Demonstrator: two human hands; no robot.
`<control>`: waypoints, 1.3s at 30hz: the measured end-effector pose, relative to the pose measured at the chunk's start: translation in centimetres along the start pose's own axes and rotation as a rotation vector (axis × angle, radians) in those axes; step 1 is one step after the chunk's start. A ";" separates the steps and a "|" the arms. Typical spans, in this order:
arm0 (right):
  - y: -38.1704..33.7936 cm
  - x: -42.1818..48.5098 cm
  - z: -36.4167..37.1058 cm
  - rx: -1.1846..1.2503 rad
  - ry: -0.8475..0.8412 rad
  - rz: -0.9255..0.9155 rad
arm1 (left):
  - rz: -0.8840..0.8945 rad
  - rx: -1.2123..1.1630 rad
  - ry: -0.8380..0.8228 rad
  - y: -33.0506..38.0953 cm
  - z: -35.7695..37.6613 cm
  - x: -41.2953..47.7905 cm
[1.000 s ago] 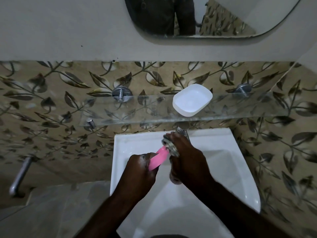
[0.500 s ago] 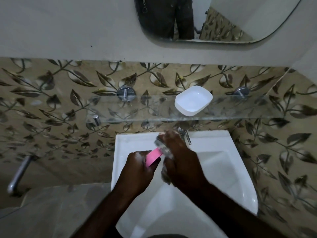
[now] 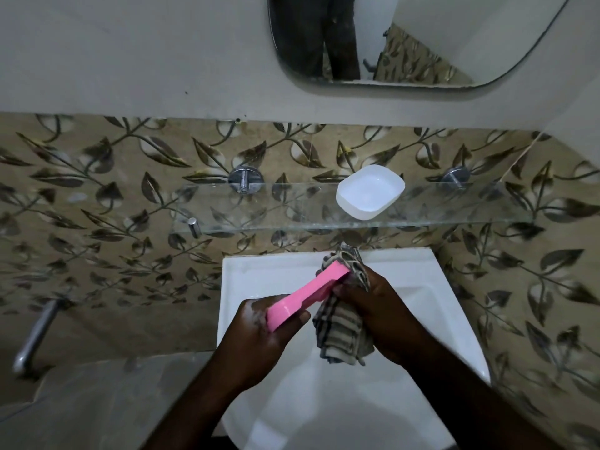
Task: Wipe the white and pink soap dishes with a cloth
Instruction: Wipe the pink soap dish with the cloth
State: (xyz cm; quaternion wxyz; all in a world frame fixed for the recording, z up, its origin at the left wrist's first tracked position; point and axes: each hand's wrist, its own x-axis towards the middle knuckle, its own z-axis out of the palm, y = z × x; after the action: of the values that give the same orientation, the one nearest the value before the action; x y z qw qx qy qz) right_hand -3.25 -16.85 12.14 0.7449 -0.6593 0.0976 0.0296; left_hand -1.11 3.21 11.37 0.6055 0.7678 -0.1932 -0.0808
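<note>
You are standing over the white sink (image 3: pixel 406 280), and above it the glass shelf (image 3: pixel 259 219) is carrying the white soap dish (image 3: pixel 370 196), upright and well apart from your hands. Your right hand (image 3: pixel 386 313) is gripping the striped cloth (image 3: pixel 341 332), fingers curled round a bunch of it, and pressing it on the far end of the pink soap dish (image 3: pixel 308 295). Your left hand (image 3: pixel 259 336) is holding the near end, fingers curled round it. This hand is looking wet, so I am advising a firm hold while you are drawing the cloth along the whole length and into the corners. The pink dish is hanging over the sink, tilted on its edge, smooth and bright, with a shallow notch along its side.
</note>
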 end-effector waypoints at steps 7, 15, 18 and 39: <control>-0.9 0.5 -1.0 -0.496 0.074 -0.219 | -0.091 -0.070 -0.142 0.3 -0.1 0.6; -1.4 -1.6 3.7 -1.090 0.167 -0.528 | 0.017 0.235 -0.060 -0.1 2.6 2.3; -0.5 -2.6 4.9 -1.238 0.071 -0.674 | 0.031 0.191 0.002 -0.5 2.7 2.5; -0.3 0.0 3.7 -0.634 0.255 -0.359 | 0.009 -0.008 0.082 -1.8 2.6 1.6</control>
State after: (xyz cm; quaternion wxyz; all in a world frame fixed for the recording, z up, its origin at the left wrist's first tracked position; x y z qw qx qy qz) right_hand -2.82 -13.26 12.85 0.4792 -0.8620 0.0584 -0.1548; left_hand -0.21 0.58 9.15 0.6165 0.7670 -0.1714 -0.0470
